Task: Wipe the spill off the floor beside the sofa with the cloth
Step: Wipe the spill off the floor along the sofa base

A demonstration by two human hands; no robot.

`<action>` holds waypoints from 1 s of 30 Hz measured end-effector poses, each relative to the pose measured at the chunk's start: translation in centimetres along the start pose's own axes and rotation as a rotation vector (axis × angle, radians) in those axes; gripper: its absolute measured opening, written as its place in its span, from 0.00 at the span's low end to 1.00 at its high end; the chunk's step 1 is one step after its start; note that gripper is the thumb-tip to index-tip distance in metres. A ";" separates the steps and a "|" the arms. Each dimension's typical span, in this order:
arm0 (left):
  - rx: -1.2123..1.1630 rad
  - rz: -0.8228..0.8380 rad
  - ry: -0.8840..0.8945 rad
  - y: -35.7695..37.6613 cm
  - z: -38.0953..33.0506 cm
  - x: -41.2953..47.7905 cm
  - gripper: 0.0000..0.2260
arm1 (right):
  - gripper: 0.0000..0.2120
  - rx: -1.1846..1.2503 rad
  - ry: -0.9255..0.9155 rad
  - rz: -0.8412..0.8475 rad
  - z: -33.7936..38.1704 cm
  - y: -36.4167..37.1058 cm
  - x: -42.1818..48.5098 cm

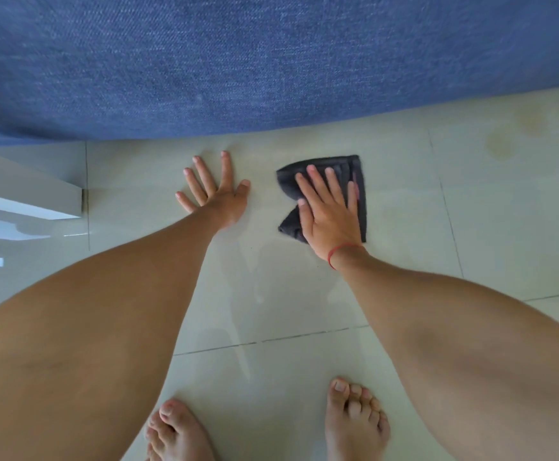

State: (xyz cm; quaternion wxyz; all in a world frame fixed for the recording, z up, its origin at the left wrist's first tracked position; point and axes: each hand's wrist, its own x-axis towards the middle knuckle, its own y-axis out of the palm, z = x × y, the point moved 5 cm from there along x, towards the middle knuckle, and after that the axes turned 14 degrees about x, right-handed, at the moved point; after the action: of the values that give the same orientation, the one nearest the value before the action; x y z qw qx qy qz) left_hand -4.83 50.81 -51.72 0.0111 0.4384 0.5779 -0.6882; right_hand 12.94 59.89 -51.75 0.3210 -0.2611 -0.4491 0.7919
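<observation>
Two hands down on the floor (404, 227), both flat. Right hand (328, 214) presses the cloth (359, 181) with fingers spread and extended, palm on top, not gripping or bunching it. Left hand (216, 191) is splayed open on bare tile, holding nothing, looks like a brace.

Progress, my read: partway. Faint yellowish patches (517, 131) sit on the tile up and to the right of the cloth, just beside the sofa (238, 61) edge, and the cloth is apart from them. If those are the spill, they're not wiped yet. Tile around and below the cloth has a light sheen; can't tell whether that's moisture or reflection.

Cloth: dark grey, folded into a thick pad with layered edges showing at the top, a pinkish strip visible on the right side near the fingers. Lies flat on tile, near the sofa but not touching it.
</observation>
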 end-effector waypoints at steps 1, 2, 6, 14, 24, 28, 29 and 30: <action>-0.005 -0.002 -0.001 0.0 0.0 0.0 0.27 | 0.23 0.010 0.075 -0.027 -1.2 -0.5 -0.5; -0.009 -0.007 -0.003 0.1 0.0 0.0 0.27 | 0.23 0.018 0.145 -0.051 -2.3 -1.0 -0.7; -0.010 -0.032 -0.003 0.2 0.0 0.1 0.27 | 0.23 0.058 0.340 -0.153 -3.8 -2.3 2.2; -0.018 -0.030 -0.006 0.3 -0.2 0.0 0.27 | 0.23 0.076 0.334 -0.177 1.2 -0.7 8.9; -0.167 -0.276 0.026 -1.3 1.7 -1.1 0.23 | 0.22 0.007 -0.154 0.086 3.4 1.4 1.6; -0.051 -0.196 0.026 -0.6 -1.2 -0.4 0.27 | 0.23 0.031 0.097 -0.061 -2.6 -1.5 0.6; -0.028 -0.170 0.018 -0.2 -1.9 -0.3 0.28 | 0.23 0.044 0.199 -0.113 -4.0 -2.1 1.0; -0.012 -0.155 0.008 0.2 -2.3 -0.1 0.29 | 0.23 0.061 0.293 -0.161 -5.0 -2.7 1.8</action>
State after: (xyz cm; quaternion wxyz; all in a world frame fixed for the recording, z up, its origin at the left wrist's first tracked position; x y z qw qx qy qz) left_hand -3.31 52.53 -51.71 -0.0418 0.3950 0.6143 -0.6818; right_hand 16.01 64.99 -51.89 0.4532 -0.3271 -0.3926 0.7304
